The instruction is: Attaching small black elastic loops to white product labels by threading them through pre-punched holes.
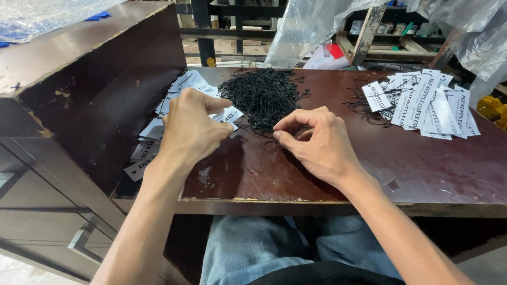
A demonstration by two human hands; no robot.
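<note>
While both hands work over the dark red-brown wooden worktop (338, 179), each is closed to a narrow pinch. The left hand (191, 126), at about 9 o'clock of the scene's centre, has fingers curled in against the thumb; whether it grips a tag or a string cannot be told. The right hand (316, 141), just right of centre, pinches thumb and forefinger on a thin black string (270, 143) at the near edge of the string heap.

One tangled heap of black looped strings (263, 96) lies at 12 o'clock from the hands, touching the right fingertips' side. Strings are too many and too tangled to count.

Two groups of white rectangular paper tags are present. One loose pile of unstrung white tags (174, 105) lies at 10 o'clock, partly under the left hand, spilling toward the tall dark wooden cabinet (79, 84). One fanned bundle of strung white tags (428, 103) lies at 2 o'clock, well apart from the hands; roughly ten show, the exact count unclear.
</note>
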